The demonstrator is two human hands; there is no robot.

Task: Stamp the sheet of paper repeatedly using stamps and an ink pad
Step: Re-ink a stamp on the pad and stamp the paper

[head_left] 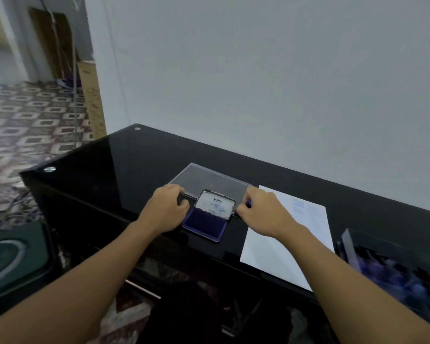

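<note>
**Both hands on a clear case, ink pad open on black table**

A person leans over a glossy black table (124,165) with both bare forearms stretched forward. The left hand (168,207) curls its fingers round the near left corner of a shallow clear plastic case (209,178), thumb on top of the rim. The right hand (263,209) grips the case's near right corner in much the same way. A small blue thing (249,202) shows between the right hand's thumb and fingers; what it is cannot be told from here.

Between the two hands, just in front of the case, lies a dark blue ink pad (205,225) in a flat metal tin. Its hinged silver lid (215,203) stands raised and tilted back, showing a white printed label inside. The left hand's knuckles are close beside the tin's left edge.

A white rectangular sheet of paper (283,249) lies flat on the table to the right of the pad, partly under the right wrist. Its near corner reaches the table's front edge, and faint blue print shows near its far right corner.

Further right, at the frame's edge, sits a dark tray (395,269) holding blurred bluish-purple shapes too smeared to name. A pale grey wall (258,70) runs behind the table, and a brown-and-cream patterned floor (23,115) spreads out to the left.
</note>
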